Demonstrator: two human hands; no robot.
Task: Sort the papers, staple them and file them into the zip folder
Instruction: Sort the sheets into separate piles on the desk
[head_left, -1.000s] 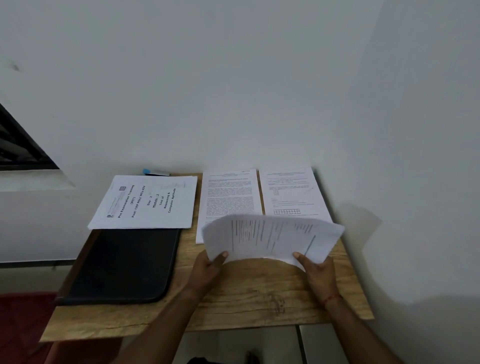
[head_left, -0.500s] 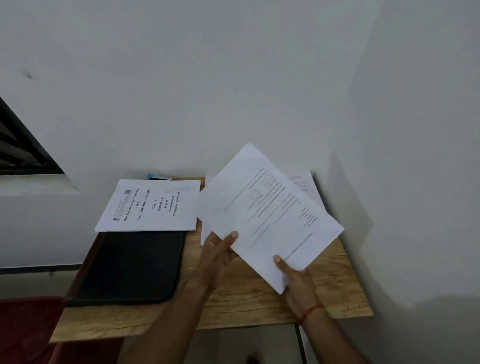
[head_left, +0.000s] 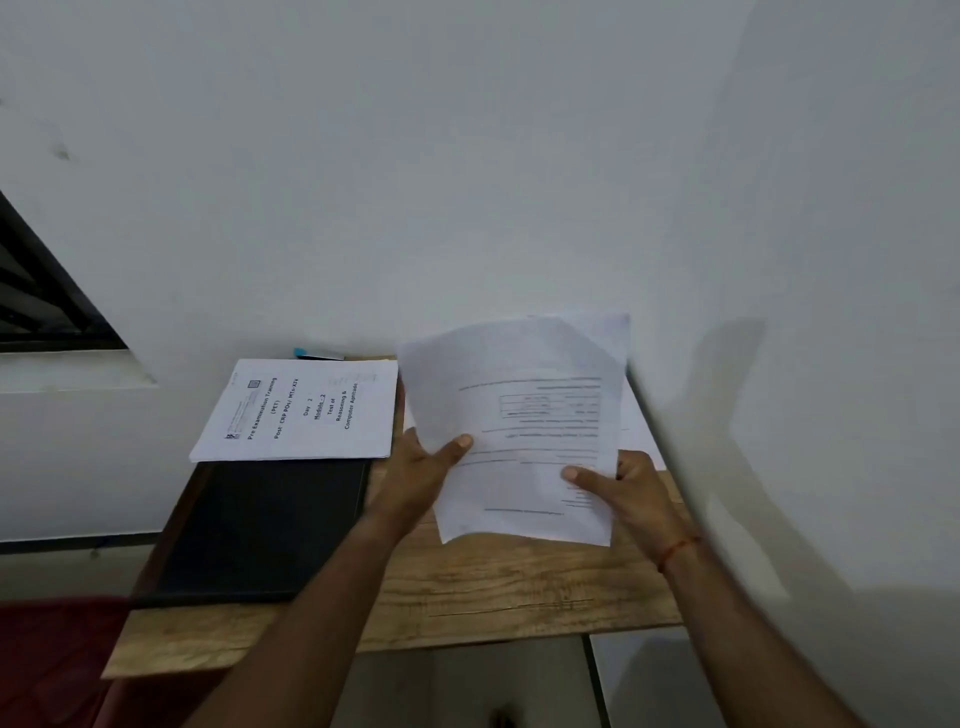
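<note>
I hold a thin sheaf of printed papers (head_left: 524, 415) upright above the wooden table (head_left: 519, 587). My left hand (head_left: 421, 478) grips its left edge with the thumb on the front. My right hand (head_left: 623, 493) grips the lower right edge the same way. A black zip folder (head_left: 260, 530) lies flat on the table's left half. A second stack of papers (head_left: 301, 410) with a printed title page rests across the folder's far end. Other sheets (head_left: 641, 436) on the table show only as a sliver behind the held sheaf.
A small blue object (head_left: 311, 353) lies against the wall behind the left stack. White walls close the table in at the back and on the right (head_left: 779, 415). A dark window frame (head_left: 41, 291) is at the far left. Red fabric (head_left: 52, 665) lies below the table's left corner.
The held sheaf has turned from a slanted, sideways position to upright portrait. My left hand now grips its left edge, and both hands have risen slightly.
</note>
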